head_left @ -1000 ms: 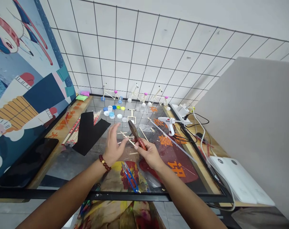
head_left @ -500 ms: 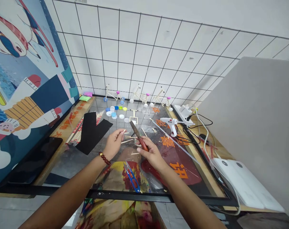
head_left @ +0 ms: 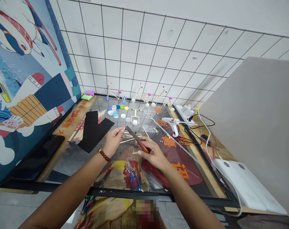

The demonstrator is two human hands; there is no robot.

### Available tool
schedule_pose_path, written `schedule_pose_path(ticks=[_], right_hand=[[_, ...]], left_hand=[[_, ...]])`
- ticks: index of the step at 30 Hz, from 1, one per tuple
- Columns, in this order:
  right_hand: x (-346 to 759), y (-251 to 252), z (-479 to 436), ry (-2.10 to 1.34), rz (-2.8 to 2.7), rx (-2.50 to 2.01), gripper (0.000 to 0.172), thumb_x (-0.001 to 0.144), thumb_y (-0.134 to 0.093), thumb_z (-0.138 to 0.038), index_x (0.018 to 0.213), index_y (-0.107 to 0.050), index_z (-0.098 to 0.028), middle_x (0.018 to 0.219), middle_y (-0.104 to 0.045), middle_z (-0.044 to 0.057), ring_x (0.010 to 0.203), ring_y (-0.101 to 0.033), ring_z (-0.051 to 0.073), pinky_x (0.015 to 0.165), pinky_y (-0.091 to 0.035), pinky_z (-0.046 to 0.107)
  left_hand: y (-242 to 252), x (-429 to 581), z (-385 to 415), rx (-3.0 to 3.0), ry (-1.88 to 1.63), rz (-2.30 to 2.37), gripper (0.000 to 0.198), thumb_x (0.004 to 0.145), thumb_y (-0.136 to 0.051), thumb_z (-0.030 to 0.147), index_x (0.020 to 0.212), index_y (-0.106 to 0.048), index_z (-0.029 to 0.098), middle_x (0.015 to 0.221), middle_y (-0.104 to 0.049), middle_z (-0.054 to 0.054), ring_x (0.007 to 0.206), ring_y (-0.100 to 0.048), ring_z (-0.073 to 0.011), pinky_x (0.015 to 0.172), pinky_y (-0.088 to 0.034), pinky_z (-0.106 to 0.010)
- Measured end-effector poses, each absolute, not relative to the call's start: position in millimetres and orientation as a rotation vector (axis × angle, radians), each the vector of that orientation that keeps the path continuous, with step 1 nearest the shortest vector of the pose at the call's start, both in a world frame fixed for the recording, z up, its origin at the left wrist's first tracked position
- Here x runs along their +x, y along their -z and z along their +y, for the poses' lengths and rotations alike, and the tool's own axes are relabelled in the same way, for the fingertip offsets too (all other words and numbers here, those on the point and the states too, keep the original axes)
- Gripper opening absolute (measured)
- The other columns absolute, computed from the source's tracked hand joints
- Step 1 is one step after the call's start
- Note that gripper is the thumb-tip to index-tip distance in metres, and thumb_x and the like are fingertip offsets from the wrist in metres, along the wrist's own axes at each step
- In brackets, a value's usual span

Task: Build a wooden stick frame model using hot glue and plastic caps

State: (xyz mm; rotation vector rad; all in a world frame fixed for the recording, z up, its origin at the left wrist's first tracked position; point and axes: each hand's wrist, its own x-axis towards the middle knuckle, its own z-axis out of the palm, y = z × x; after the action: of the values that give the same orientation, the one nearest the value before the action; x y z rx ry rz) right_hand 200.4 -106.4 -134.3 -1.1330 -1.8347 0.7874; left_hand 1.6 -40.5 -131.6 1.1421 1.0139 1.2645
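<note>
My left hand (head_left: 114,137), a beaded bracelet at its wrist, pinches a short wooden stick, mostly hidden by the fingers. My right hand (head_left: 152,152) is wrapped round the reddish wooden handle of a flat file (head_left: 134,135). The file's dark tip lies right by the left fingertips, at the stick's end. Several loose wooden sticks (head_left: 126,140) lie on the glass tabletop beneath and between the hands. Blue-handled thread snips (head_left: 134,176) rest near the front edge. Beyond the hands is a small stick frame (head_left: 135,116) with a white cap (head_left: 135,122) at its near end.
Three stick models (head_left: 139,95) with pink tops stand at the back. Coloured bottle caps (head_left: 115,113) are grouped before them. Black sheet material (head_left: 92,133) and bundled chopsticks (head_left: 79,128) lie left. A white glue gun (head_left: 172,124), a clear glue stick (head_left: 180,144) and a power strip (head_left: 185,113) are right.
The file has swung lower and leftward, bringing its tip to the stick in my left fingers. The view has shifted slightly. Both hands keep their hold.
</note>
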Motion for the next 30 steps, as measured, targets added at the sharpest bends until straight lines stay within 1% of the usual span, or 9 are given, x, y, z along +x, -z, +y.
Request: schedule_pose_path(ticks=[5,8,13,17,20,23,27,29,30], right_hand=[[202.8,129.9,-107.5,-0.728,-1.873,-1.139,0.016,0.079,-0.068,-0.025,0.094,-0.070,-0.020,0.115,-0.059,0.010,0.109,-0.057,0.024,0.095,-0.043,0.039],[204.6,126.9,-107.6,-0.742,-1.885,-1.136,0.013,0.079,-0.068,-0.023,0.091,-0.070,-0.020,0.112,-0.060,0.009,0.106,-0.058,0.023,0.092,-0.044,0.037],[206.5,124.2,-106.8,-0.798,-1.884,-1.116,0.006,0.078,-0.068,-0.022,0.084,-0.069,-0.020,0.109,-0.061,0.008,0.103,-0.059,0.023,0.091,-0.044,0.037],[206.0,124.8,-106.5,-0.813,-1.863,-1.112,0.007,0.078,-0.069,-0.023,0.084,-0.069,-0.019,0.108,-0.062,0.008,0.102,-0.059,0.023,0.090,-0.045,0.037],[205.8,127.5,-106.0,-0.792,-1.874,-1.125,0.007,0.078,-0.069,-0.024,0.082,-0.068,-0.019,0.106,-0.063,0.009,0.101,-0.060,0.023,0.089,-0.046,0.037],[206.4,132.1,-105.0,-0.713,-1.909,-1.156,0.005,0.079,-0.068,-0.023,0.079,-0.066,-0.018,0.100,-0.064,0.008,0.098,-0.061,0.023,0.088,-0.047,0.037],[207.6,136.7,-104.3,-0.556,-1.982,-1.160,0.004,0.082,-0.062,-0.019,0.078,-0.063,-0.019,0.092,-0.065,0.007,0.091,-0.063,0.020,0.084,-0.049,0.034],[207.8,136.9,-104.9,-0.492,-2.016,-1.166,0.008,0.082,-0.058,-0.015,0.079,-0.063,-0.020,0.094,-0.066,0.007,0.094,-0.064,0.021,0.085,-0.050,0.034],[207.8,136.5,-105.5,-0.461,-2.029,-1.179,0.011,0.083,-0.056,-0.013,0.082,-0.064,-0.020,0.098,-0.066,0.008,0.096,-0.064,0.021,0.085,-0.050,0.034]], left_hand=[[135.3,-0.9,-38.1,1.280,-1.262,1.058,0.027,0.077,-0.064,0.039,0.087,-0.075,0.015,0.058,-0.051,0.002,0.058,-0.044,-0.0103,0.054,-0.034,-0.022],[136.7,-3.0,-36.5,1.358,-1.225,1.081,0.027,0.078,-0.062,0.039,0.084,-0.075,0.016,0.058,-0.051,0.002,0.058,-0.045,-0.0110,0.055,-0.034,-0.022],[134.9,-3.6,-36.8,1.404,-1.217,1.094,0.028,0.079,-0.061,0.038,0.086,-0.075,0.015,0.058,-0.051,0.002,0.058,-0.046,-0.0112,0.057,-0.035,-0.023],[131.5,-3.4,-38.0,1.465,-1.216,1.140,0.030,0.080,-0.059,0.038,0.091,-0.075,0.014,0.058,-0.054,0.002,0.058,-0.048,-0.0120,0.059,-0.038,-0.024],[129.2,-3.6,-38.5,1.532,-1.225,1.175,0.029,0.081,-0.058,0.036,0.088,-0.075,0.014,0.056,-0.055,0.002,0.057,-0.050,-0.0128,0.060,-0.041,-0.025],[127.5,-3.5,-39.6,1.601,-1.233,1.209,0.028,0.081,-0.056,0.034,0.087,-0.075,0.015,0.055,-0.056,0.001,0.056,-0.051,-0.0140,0.059,-0.043,-0.026],[126.7,-2.9,-42.1,1.657,-1.258,1.214,0.026,0.080,-0.056,0.031,0.088,-0.076,0.016,0.055,-0.060,0.000,0.057,-0.054,-0.0153,0.061,-0.045,-0.027],[127.0,-2.5,-43.1,1.645,-1.269,1.212,0.026,0.080,-0.056,0.031,0.089,-0.076,0.016,0.056,-0.061,0.000,0.057,-0.055,-0.0154,0.061,-0.045,-0.027],[127.5,-2.2,-43.4,1.627,-1.268,1.213,0.026,0.079,-0.057,0.031,0.089,-0.076,0.017,0.055,-0.061,0.001,0.057,-0.054,-0.0153,0.060,-0.045,-0.027]])
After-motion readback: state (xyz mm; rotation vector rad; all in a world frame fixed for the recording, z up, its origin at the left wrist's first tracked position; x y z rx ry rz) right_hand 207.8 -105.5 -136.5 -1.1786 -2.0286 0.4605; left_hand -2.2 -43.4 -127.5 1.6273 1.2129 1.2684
